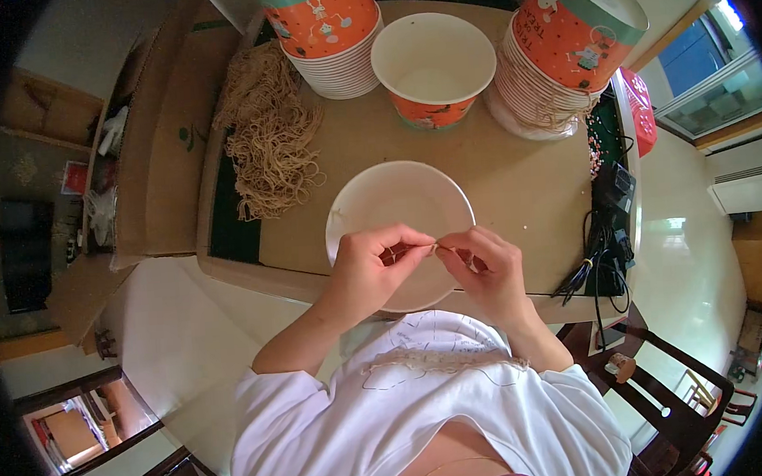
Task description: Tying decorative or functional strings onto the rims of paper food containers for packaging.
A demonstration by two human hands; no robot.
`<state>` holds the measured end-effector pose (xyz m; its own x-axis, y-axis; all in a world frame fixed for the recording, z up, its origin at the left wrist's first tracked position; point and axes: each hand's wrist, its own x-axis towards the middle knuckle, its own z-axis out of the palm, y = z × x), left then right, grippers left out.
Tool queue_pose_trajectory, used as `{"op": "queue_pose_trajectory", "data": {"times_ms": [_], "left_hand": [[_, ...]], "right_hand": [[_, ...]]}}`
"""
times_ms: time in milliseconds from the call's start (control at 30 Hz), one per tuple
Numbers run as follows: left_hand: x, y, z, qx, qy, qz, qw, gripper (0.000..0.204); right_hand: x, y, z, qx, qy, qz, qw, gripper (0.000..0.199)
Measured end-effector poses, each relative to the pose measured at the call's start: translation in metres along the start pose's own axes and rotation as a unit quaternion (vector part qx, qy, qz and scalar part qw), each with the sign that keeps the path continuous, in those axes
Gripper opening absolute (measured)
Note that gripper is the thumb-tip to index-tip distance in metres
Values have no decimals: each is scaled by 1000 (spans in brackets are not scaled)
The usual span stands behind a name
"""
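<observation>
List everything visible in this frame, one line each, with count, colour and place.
white round paper bowl: one, white, table centre, under the hands
thin tan string: one, pinched between both hands
tan string pile: one heap, table left
upright orange-and-white paper cup: one, table back centre
stacks of orange paper cups: two, back left and back right
brown cardboard table top: one
black cables: a bundle, table right edge
left hand: one, pinching string
right hand: one, pinching string

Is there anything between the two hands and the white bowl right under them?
Nothing visible. The left hand and right hand pinch a thin tan strand together, directly over the white bowl, with nothing else between them and it.
</observation>
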<state>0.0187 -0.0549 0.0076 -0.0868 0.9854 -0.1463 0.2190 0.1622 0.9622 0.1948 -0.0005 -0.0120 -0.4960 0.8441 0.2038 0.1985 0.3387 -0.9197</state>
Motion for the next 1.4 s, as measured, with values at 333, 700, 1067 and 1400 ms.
{"op": "queue_pose_trajectory", "data": {"times_ms": [333,700,1067,1400], "left_hand": [[0,-1,0,-46,17,21,999,10],[-1,-3,2,-38,86,50,994,6],[-2,3,10,33,77,122,989,9],[0,11,5,102,74,201,972,13]], "right_hand": [[-2,1,2,-7,3,-12,1000,11],[-2,5,3,-11,25,-57,998,9],[6,-14,-2,-62,73,-105,990,16],[5,-9,-3,-14,34,-79,996,11]]}}
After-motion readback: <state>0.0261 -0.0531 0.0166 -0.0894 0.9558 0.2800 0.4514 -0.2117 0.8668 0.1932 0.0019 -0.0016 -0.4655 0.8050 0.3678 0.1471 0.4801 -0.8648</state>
